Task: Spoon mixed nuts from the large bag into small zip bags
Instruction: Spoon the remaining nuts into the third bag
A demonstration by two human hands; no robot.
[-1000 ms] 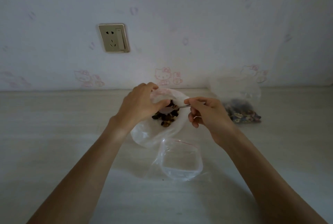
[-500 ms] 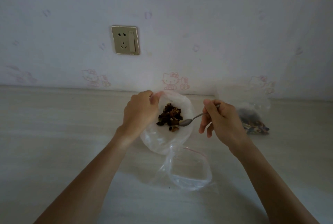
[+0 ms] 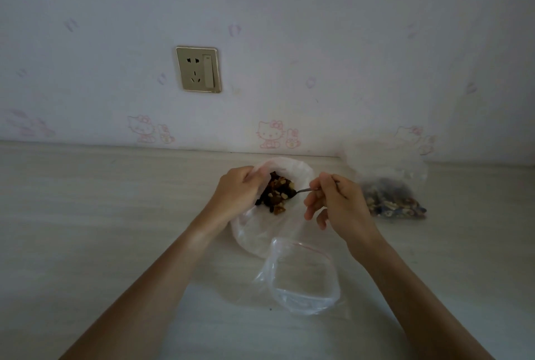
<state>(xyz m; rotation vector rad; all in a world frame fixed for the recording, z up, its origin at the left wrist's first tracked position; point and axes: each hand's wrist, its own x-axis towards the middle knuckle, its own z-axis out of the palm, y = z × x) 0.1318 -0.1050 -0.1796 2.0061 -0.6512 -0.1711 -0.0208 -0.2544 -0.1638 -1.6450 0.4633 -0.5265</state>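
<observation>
The large bag (image 3: 260, 232) lies on the surface (image 3: 101, 229), mouth open, with mixed nuts (image 3: 276, 193) heaped inside. The left hand (image 3: 237, 191) grips the bag's rim and holds the mouth open. The right hand (image 3: 333, 203) pinches the handle of a spoon (image 3: 301, 191), whose bowl sits at the edge of the nut heap.

Nearer the person, a small zip bag (image 3: 304, 278) stands open and appears to hold no nuts. To the right, near the wall, a second small zip bag (image 3: 390, 200) already holds nuts.

Status, as a judgement: one bag is filled; the current scoop is being loaded; transfer into the open bag and sealing remain.
</observation>
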